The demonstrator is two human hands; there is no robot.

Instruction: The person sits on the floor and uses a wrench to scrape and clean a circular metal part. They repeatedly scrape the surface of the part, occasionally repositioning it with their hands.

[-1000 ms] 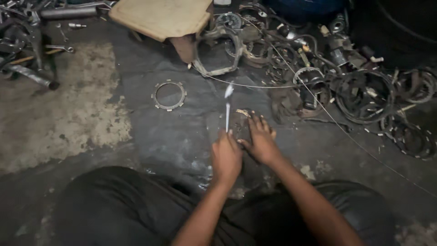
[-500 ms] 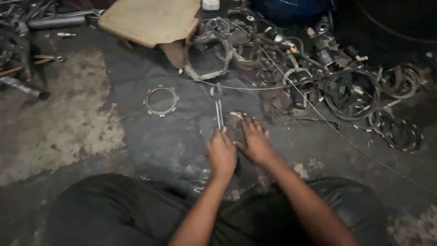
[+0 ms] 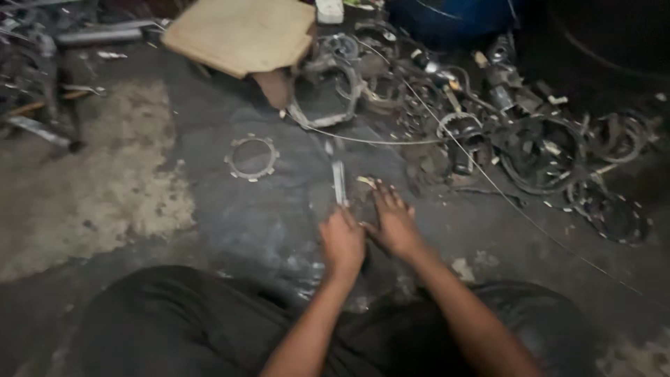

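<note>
Nearest you, your knees in dark trousers [image 3: 174, 328] fill the bottom edge, cut off by the frame, and both forearms run up from between them.

Your left hand [image 3: 342, 241] is closed in a fist around the lower end of a thin, pale metal tool [image 3: 339, 183]. Its shaft points toward twelve o'clock, and the grip end is hidden inside your fingers. Blur keeps you from telling what kind of tool it is.

Just beside it, at about two o'clock, your right hand [image 3: 393, 222] lies flat with fingers spread, pressing down on a small dark part [image 3: 364, 188] on the oily black sheet [image 3: 279, 223] that covers the floor. Most of that part is hidden under your fingertips and its shape cannot be made out. Whether the tool's tip touches it is unclear.

Farther out, at ten o'clock from your hands and well apart from them, a toothed metal ring [image 3: 252, 157] lies flat on the sheet.

Beyond that, at eleven o'clock, sits a tan board [image 3: 241, 31], its top cut off. From twelve to three o'clock spreads a heap of dark rings and engine parts [image 3: 530, 146], tangled and too murky to separate. A thin wire [image 3: 502, 199] crosses it diagonally.
</note>
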